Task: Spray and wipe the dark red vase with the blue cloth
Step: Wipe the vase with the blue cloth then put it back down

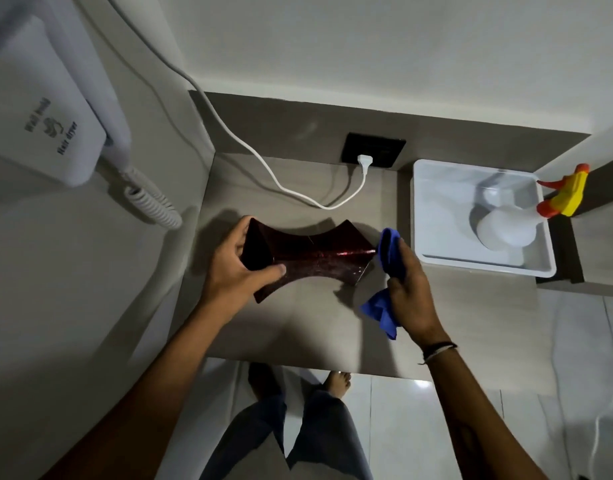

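Note:
The dark red vase (319,258) lies on its side above the grey counter (298,323), its open mouth pointing left. My left hand (235,268) grips it at the mouth end, thumb across the front face. My right hand (407,292) holds the bunched blue cloth (390,254) just off the vase's right end, with a loose corner of cloth hanging below the hand. The spray bottle (506,226), white with a yellow and orange trigger head, lies tilted in the white tray (436,258) at the right.
A white cable (263,164) runs from the wall down to a plug in the black socket plate (372,150) behind the vase. A wall hair dryer (55,133) with a coiled cord hangs at the left. My legs and bare feet stand below the counter's front edge.

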Demonstrator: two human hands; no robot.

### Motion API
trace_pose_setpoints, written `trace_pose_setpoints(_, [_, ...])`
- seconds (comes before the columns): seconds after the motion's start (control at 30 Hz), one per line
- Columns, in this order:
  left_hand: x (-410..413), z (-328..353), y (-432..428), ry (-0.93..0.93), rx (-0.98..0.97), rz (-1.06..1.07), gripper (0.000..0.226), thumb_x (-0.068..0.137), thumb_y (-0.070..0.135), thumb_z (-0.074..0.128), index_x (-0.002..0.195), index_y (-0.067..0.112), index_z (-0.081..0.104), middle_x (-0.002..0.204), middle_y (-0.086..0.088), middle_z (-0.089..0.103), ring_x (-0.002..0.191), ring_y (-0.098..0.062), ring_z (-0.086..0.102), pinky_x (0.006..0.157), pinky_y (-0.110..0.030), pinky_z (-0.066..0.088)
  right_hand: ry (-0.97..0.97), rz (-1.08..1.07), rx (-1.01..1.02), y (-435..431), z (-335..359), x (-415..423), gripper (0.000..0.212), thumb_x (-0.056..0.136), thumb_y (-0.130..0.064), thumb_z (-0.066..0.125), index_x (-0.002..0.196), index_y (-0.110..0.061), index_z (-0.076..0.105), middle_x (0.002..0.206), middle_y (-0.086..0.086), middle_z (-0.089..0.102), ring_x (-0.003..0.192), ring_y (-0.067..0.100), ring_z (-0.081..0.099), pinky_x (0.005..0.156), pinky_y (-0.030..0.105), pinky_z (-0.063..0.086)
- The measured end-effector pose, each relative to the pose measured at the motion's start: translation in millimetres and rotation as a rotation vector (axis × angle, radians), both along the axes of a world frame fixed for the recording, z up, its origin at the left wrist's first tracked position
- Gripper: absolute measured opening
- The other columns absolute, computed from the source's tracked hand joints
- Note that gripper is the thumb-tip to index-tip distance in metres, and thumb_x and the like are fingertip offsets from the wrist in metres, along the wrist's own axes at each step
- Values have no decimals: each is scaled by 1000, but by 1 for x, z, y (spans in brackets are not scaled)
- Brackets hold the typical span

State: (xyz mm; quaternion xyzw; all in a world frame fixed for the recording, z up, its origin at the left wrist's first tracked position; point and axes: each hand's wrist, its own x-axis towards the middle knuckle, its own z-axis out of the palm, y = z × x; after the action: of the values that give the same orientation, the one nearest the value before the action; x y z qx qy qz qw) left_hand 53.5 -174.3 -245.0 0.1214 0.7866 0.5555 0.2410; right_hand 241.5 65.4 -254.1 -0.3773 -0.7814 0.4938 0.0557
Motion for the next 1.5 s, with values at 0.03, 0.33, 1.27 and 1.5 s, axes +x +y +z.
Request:
trace_pose_setpoints(0.03, [-1,-2,6,-68,21,42,85,53,41,91,134,30,69,122,8,75,114,-6,70,96,-27,56,37,-67,-105,4,-1,2,84,91,28,38,167,-10,37,167,15,48,152,39,50,128,59,39])
trace_pose_setpoints(0.33, [-3,0,41,-324,-66,-63,93,63,80,78,150,58,52,153,14,59,138,-12,60,116,-45,50,142,-242,-396,11,-4,-4,77,93,26,35,159,-12,52,144,7,73,130,26,72,114,41,57])
trace_pose_setpoints(1.27, [33,21,46,571,-304,-317,104,49,47,81,142,11,52,136,-16,62,120,-41,65,102,-49,57,190,414,230,-72,16,-11,103,85,20,47,174,-15,8,184,6,-3,171,28,10,136,32,24])
trace_pose_setpoints(1.5, [26,24,39,531,-309,-336,103,51,46,83,143,12,53,136,-6,58,116,-34,64,96,-47,58,-81,357,386,-28,-6,6,102,86,28,50,171,-11,7,181,8,-10,170,31,-5,135,54,26])
